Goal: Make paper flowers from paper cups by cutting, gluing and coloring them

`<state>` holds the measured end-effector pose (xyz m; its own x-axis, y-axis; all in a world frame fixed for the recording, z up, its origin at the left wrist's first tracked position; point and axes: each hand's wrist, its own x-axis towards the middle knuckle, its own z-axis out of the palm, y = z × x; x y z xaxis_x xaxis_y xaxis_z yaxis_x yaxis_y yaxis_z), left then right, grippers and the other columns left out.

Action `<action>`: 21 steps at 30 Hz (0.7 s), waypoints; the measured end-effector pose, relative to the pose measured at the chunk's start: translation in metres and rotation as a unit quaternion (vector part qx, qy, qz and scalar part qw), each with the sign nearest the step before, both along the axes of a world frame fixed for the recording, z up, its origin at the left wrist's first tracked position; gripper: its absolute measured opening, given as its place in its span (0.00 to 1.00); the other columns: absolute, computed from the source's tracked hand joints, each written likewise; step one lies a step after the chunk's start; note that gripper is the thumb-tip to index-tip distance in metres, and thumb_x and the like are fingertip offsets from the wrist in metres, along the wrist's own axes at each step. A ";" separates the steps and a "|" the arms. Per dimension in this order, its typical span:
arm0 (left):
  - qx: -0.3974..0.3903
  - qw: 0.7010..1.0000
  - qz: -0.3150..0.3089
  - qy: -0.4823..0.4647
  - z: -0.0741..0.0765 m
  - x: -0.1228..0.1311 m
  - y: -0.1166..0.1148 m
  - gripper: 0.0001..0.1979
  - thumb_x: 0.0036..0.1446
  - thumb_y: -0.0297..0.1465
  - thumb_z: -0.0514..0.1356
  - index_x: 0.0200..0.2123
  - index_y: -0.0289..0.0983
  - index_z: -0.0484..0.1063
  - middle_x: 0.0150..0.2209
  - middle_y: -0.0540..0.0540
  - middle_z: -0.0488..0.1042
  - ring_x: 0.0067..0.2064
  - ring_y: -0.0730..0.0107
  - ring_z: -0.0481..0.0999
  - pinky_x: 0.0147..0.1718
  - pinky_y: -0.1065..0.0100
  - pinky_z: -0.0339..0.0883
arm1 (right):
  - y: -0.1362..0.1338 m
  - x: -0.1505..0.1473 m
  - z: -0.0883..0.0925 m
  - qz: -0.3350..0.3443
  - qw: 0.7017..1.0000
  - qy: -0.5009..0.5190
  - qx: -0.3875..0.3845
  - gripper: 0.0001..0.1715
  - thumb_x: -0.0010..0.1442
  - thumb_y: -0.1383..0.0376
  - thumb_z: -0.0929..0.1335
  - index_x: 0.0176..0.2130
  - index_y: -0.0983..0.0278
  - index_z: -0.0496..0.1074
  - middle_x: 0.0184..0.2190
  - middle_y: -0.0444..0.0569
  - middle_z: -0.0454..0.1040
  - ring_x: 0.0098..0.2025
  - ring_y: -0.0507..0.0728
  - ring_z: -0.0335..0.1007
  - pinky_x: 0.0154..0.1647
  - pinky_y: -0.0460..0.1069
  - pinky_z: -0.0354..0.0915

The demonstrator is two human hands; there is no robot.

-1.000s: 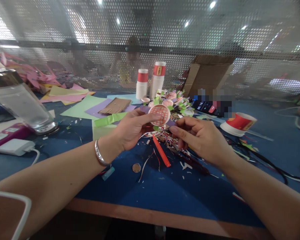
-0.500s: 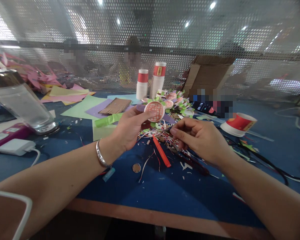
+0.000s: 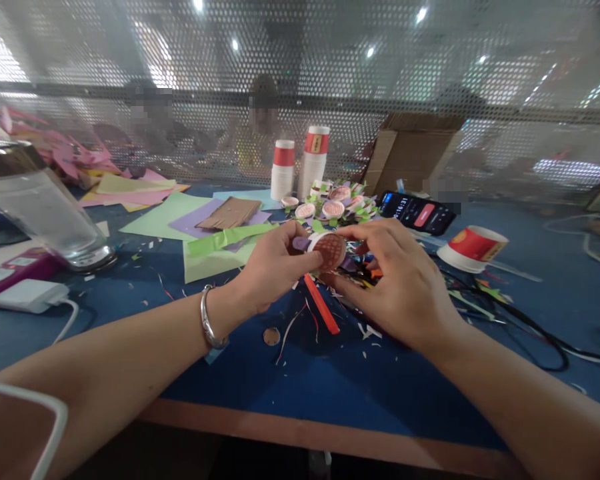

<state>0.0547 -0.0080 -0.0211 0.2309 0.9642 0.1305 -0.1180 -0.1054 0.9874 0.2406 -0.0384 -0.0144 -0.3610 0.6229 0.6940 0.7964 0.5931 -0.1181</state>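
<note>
My left hand (image 3: 275, 267) pinches a small round paper cup bottom (image 3: 333, 252) between thumb and fingers. It has a white rim, a reddish grid drawn on its face and purple paper tabs at its sides. My right hand (image 3: 400, 280) is beside it, fingers and thumb spread around the right side; whether the fingertips touch it I cannot tell. Below them lies an orange-red stick-like tool (image 3: 322, 305) among paper scraps. Behind the hands is a pile of similar round pieces (image 3: 333, 209) with green and purple tabs.
Two stacks of paper cups (image 3: 314, 160) stand at the back. A tipped red-and-white cup (image 3: 475, 248) and a phone (image 3: 420, 212) lie to the right. Coloured paper sheets (image 3: 160, 212), corrugated cardboard (image 3: 229, 212), a glass of water (image 3: 50, 207) and a purple power strip (image 3: 17, 270) are left.
My left hand has lowered the cup bottom slightly and tilted it rightward. My right hand has gone from closed fingertips to spread fingers, moving in close to the piece.
</note>
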 end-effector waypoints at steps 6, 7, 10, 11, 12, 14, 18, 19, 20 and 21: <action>0.042 0.998 -0.011 0.052 -0.002 0.002 -0.002 0.15 0.49 0.31 0.70 0.29 0.38 0.63 0.25 0.55 0.63 0.27 0.78 0.60 0.27 0.70 0.51 | -0.002 -0.004 -0.003 -0.010 1.000 -0.015 0.006 0.23 0.61 0.58 0.72 0.53 0.64 0.71 0.48 0.58 0.76 0.53 0.68 0.73 0.50 0.60 0.71; 0.030 0.999 -0.026 0.037 -0.003 0.003 -0.002 0.16 0.49 0.33 0.71 0.32 0.38 0.65 0.28 0.54 0.67 0.29 0.76 0.65 0.29 0.70 0.56 | -0.001 -0.003 -0.002 -0.012 1.000 -0.010 0.003 0.22 0.61 0.58 0.72 0.53 0.64 0.71 0.48 0.58 0.76 0.53 0.68 0.73 0.50 0.60 0.70; 0.039 0.999 -0.010 -0.015 -0.003 0.003 -0.001 0.25 0.49 0.40 0.73 0.45 0.39 0.67 0.41 0.46 0.74 0.41 0.68 0.74 0.39 0.67 0.66 | 0.004 0.003 -0.001 -0.022 0.999 0.011 -0.023 0.24 0.60 0.56 0.73 0.53 0.64 0.72 0.48 0.58 0.76 0.51 0.67 0.74 0.50 0.60 0.70; 0.061 0.997 0.024 -0.030 -0.003 0.002 0.001 0.26 0.51 0.42 0.72 0.48 0.39 0.67 0.44 0.45 0.73 0.44 0.67 0.74 0.42 0.67 0.67 | 0.008 0.006 -0.001 -0.030 0.999 0.020 -0.035 0.26 0.60 0.55 0.73 0.52 0.65 0.73 0.47 0.59 0.76 0.50 0.67 0.74 0.49 0.60 0.71; 0.088 0.993 0.065 -0.042 -0.003 0.001 0.002 0.25 0.54 0.44 0.70 0.49 0.40 0.67 0.45 0.45 0.73 0.46 0.68 0.73 0.43 0.67 0.67 | 0.013 0.010 0.000 -0.038 0.998 0.028 -0.048 0.27 0.59 0.53 0.74 0.52 0.66 0.73 0.46 0.59 0.76 0.48 0.67 0.75 0.47 0.59 0.71; 0.133 0.979 0.143 -0.050 -0.003 -0.001 0.007 0.20 0.59 0.43 0.67 0.48 0.40 0.67 0.45 0.45 0.72 0.46 0.69 0.73 0.44 0.69 0.66 | 0.026 0.019 0.001 -0.050 0.997 0.028 -0.059 0.27 0.59 0.51 0.74 0.51 0.66 0.74 0.46 0.59 0.76 0.47 0.67 0.75 0.47 0.59 0.71; 0.148 0.970 0.189 -0.041 -0.007 -0.004 0.018 0.13 0.63 0.39 0.64 0.45 0.40 0.67 0.43 0.46 0.70 0.42 0.71 0.72 0.42 0.69 0.67 | 0.060 0.037 0.009 -0.098 0.989 0.000 -0.113 0.30 0.57 0.45 0.73 0.47 0.65 0.77 0.40 0.56 0.77 0.33 0.62 0.74 0.39 0.59 0.69; 0.154 0.969 0.187 -0.039 -0.009 -0.003 0.020 0.12 0.63 0.37 0.63 0.45 0.40 0.67 0.42 0.46 0.70 0.41 0.71 0.72 0.41 0.69 0.67 | 0.070 0.040 0.013 -0.116 0.986 -0.010 -0.120 0.31 0.56 0.44 0.73 0.47 0.65 0.78 0.38 0.56 0.77 0.32 0.62 0.73 0.37 0.59 0.68; 0.165 0.968 0.186 -0.036 -0.011 -0.002 0.022 0.11 0.63 0.36 0.63 0.45 0.40 0.67 0.41 0.47 0.70 0.40 0.72 0.72 0.40 0.69 0.67 | 0.081 0.042 0.018 -0.135 0.982 -0.027 -0.128 0.30 0.57 0.45 0.72 0.47 0.65 0.78 0.38 0.57 0.77 0.33 0.63 0.73 0.38 0.59 0.68; 0.178 0.967 0.182 -0.032 -0.013 -0.001 0.023 0.10 0.63 0.35 0.63 0.45 0.40 0.66 0.40 0.47 0.70 0.40 0.72 0.71 0.39 0.69 0.67 | 0.092 0.044 0.024 -0.158 0.978 -0.036 -0.129 0.29 0.56 0.46 0.73 0.46 0.65 0.78 0.37 0.58 0.77 0.34 0.64 0.73 0.38 0.59 0.67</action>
<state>0.0532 0.0152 -0.0340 -0.1338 0.8720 0.4709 -0.0683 -0.4821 0.8734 0.2844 0.0539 0.0096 -0.1638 0.8624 0.4790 0.9468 0.2737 -0.1691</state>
